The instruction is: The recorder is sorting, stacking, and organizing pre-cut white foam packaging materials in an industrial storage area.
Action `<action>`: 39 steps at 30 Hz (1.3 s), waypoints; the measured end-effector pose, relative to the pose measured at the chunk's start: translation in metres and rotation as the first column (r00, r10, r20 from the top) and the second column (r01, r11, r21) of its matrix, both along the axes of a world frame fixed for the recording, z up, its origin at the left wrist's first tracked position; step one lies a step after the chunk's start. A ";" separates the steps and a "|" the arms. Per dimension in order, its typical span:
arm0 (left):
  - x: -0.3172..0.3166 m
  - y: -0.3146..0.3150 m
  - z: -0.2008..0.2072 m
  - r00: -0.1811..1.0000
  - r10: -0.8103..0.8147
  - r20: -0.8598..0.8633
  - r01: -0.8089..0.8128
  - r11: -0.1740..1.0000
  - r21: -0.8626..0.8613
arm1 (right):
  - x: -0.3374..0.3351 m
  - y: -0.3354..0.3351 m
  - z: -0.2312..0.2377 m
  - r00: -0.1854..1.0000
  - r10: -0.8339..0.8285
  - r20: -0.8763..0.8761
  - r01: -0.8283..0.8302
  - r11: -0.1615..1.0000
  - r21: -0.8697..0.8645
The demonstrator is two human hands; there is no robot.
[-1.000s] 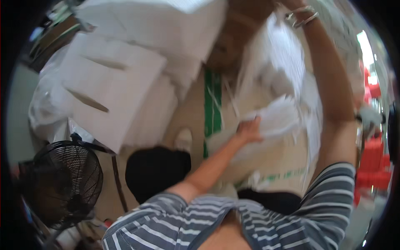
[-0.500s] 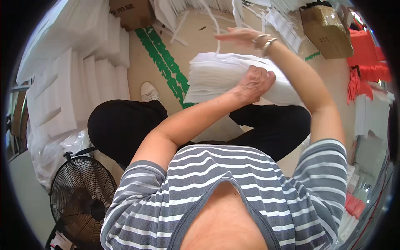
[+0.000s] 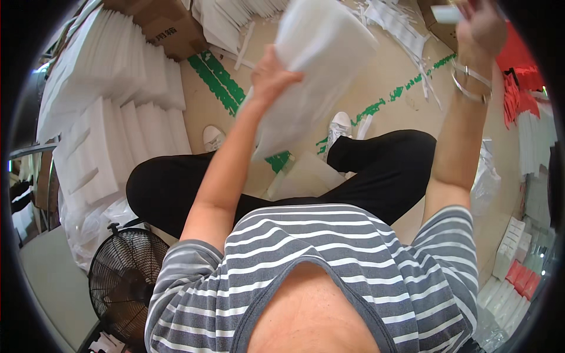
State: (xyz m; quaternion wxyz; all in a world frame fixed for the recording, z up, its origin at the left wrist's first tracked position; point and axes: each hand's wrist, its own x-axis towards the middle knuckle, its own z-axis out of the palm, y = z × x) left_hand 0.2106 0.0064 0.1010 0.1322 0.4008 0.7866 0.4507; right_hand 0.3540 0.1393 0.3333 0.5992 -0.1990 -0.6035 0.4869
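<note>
Over the pale floor (image 3: 406,120), white sheeting (image 3: 321,65) slants lengthwise away and rightward, its left edge clasped by the left hand (image 3: 273,79), the right hand (image 3: 482,30) well apart, its grip unreadable.

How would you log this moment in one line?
left hand: holds white sheeting | right hand: blurred, white piece beside it, grip unclear | nearby: black fan, white stacks, cardboard box

1 black fan (image 3: 126,279) | brown carton (image 3: 169,26), upper left | green floor stripes (image 3: 225,77)
</note>
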 end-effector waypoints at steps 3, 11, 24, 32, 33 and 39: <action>-0.029 0.001 0.026 0.879 -0.150 0.452 0.025 0.963 0.269 | 0.082 0.129 -0.067 0.972 0.054 0.228 -0.048 0.998 -0.034; -0.050 -0.029 0.050 0.444 -0.132 0.886 -0.208 0.947 0.245 | 0.019 0.043 -0.161 0.727 0.390 0.566 -0.093 0.872 -0.481; -0.043 -0.025 0.017 0.467 0.105 0.878 -0.316 0.947 0.054 | 0.024 0.034 -0.145 0.532 0.829 0.170 -0.535 0.485 -0.691; -0.035 -0.022 0.025 0.527 0.120 0.841 -0.324 0.944 0.068 | 0.028 0.038 -0.149 0.497 0.799 0.338 -0.435 0.567 -0.700; -0.036 -0.022 0.025 0.526 0.121 0.842 -0.327 0.943 0.069 | 0.026 0.033 -0.147 0.492 0.766 0.413 -0.395 0.619 -0.678; -0.029 -0.025 0.037 0.387 0.011 0.922 -0.366 0.920 0.143 | 0.014 0.030 -0.150 0.449 0.607 0.656 -0.249 0.790 -0.560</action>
